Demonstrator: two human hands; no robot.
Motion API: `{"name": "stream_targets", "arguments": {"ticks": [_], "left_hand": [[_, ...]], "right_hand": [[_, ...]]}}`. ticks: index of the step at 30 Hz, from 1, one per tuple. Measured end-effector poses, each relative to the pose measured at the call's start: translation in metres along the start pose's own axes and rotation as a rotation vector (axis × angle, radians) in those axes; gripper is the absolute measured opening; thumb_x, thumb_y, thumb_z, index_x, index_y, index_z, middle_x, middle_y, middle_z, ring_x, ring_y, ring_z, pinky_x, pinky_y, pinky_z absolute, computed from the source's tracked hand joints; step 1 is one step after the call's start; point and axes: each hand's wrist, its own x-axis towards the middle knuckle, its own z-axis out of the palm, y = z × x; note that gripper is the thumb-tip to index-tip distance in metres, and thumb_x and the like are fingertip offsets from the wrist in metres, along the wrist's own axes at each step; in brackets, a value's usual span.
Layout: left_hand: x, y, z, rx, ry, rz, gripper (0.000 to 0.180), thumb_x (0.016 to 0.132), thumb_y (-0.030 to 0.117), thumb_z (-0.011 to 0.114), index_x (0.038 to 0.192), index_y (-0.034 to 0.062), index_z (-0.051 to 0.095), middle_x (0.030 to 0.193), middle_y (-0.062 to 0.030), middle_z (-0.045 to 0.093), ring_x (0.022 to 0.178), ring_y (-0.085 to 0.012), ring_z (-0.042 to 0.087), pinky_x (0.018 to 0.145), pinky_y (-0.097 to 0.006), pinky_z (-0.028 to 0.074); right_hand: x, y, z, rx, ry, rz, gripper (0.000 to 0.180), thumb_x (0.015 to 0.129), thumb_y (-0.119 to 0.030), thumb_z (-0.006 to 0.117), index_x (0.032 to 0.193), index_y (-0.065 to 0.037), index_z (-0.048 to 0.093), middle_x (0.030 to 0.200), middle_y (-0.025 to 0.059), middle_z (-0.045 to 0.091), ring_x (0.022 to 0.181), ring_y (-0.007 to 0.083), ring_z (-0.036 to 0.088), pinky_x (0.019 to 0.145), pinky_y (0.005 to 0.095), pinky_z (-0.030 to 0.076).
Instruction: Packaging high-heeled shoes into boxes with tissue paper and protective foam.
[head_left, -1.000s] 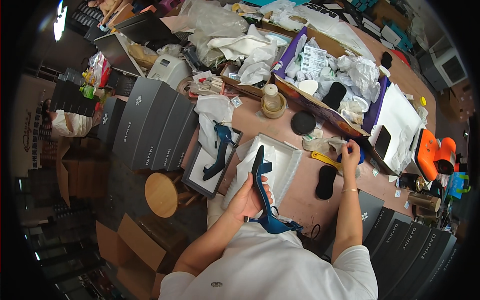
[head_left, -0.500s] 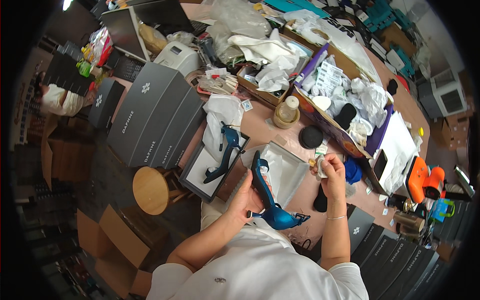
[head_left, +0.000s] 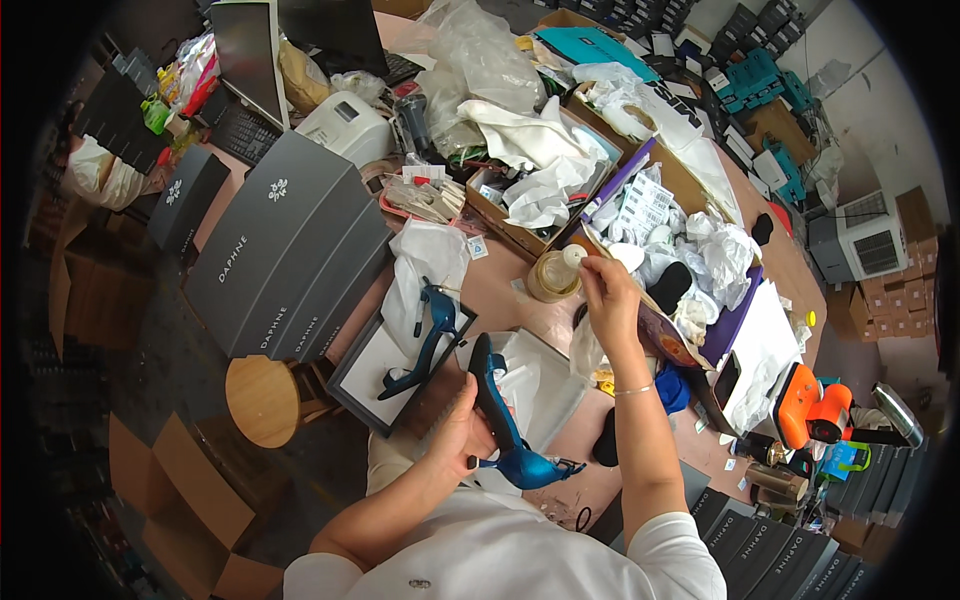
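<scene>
My left hand [head_left: 463,425] is wrapped round a blue high-heeled sandal [head_left: 508,440], its dark sole turned up and its heel toward me. The matching blue sandal [head_left: 435,325] lies on white tissue paper in an open grey shoebox [head_left: 375,420] to the left. My right hand [head_left: 608,290] is closed in a pinch, fingertips at the white cap [head_left: 573,256] of a small clear bottle [head_left: 553,275] holding yellowish liquid. A pale, filmy thing [head_left: 588,350] shows below this hand; what it is I cannot make out.
Large grey shoeboxes [head_left: 290,240] stand at the left beside a round wooden stool [head_left: 262,400]. Behind the bottle, a purple-edged carton [head_left: 735,320] overflows with crumpled paper. An orange heat gun or similar tool [head_left: 815,405] lies at the right. More shoeboxes [head_left: 770,545] stand lower right.
My right hand has moved up and left from over the table to the bottle's cap. The white wad it held no longer shows clearly. My left hand still holds the sandal.
</scene>
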Motion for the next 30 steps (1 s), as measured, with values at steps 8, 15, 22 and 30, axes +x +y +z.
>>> {"name": "stream_targets", "arguments": {"ticks": [8, 15, 22, 30], "left_hand": [[-0.004, -0.002, 0.007, -0.014, -0.026, -0.047, 0.050, 0.088, 0.054, 0.057, 0.107, 0.0084, 0.052, 0.086, -0.0062, 0.053, 0.083, -0.0216, 0.055, 0.080, -0.040, 0.047], [-0.018, -0.005, 0.003, -0.031, -0.213, -0.052, 0.056, 0.087, 0.059, 0.055, 0.112, 0.0084, 0.051, 0.083, -0.0048, 0.050, 0.082, -0.0207, 0.052, 0.082, -0.041, 0.045], [-0.026, -0.017, -0.026, 0.000, -0.259, -0.036, 0.050, 0.087, 0.052, 0.058, 0.115, 0.0116, 0.050, 0.084, -0.0031, 0.049, 0.082, -0.0185, 0.050, 0.085, -0.039, 0.045], [-0.048, -0.032, -0.042, 0.051, -0.246, -0.019, 0.059, 0.090, 0.059, 0.047, 0.124, 0.0107, 0.046, 0.082, -0.0026, 0.048, 0.077, -0.0168, 0.046, 0.080, -0.037, 0.042]], "right_hand": [[-0.009, 0.030, 0.035, -0.267, 0.058, -0.129, 0.024, 0.077, -0.012, 0.072, 0.099, -0.007, 0.065, 0.103, 0.0126, 0.059, 0.094, 0.0309, 0.058, 0.078, 0.0400, 0.047], [-0.006, 0.045, 0.041, -0.034, 0.013, 0.011, 0.037, 0.076, -0.008, 0.072, 0.109, -0.004, 0.057, 0.118, 0.0194, 0.054, 0.107, 0.0376, 0.054, 0.091, 0.0407, 0.046], [-0.059, 0.071, 0.002, 0.718, 0.693, 0.451, 0.029, 0.087, -0.006, 0.065, 0.110, 0.000, 0.049, 0.104, 0.0116, 0.056, 0.084, 0.0151, 0.060, 0.071, 0.0227, 0.052], [-0.019, 0.033, 0.037, -0.081, 0.108, -0.050, 0.038, 0.076, -0.005, 0.072, 0.111, -0.005, 0.056, 0.114, 0.0176, 0.054, 0.106, 0.0343, 0.055, 0.091, 0.0396, 0.045]]}}
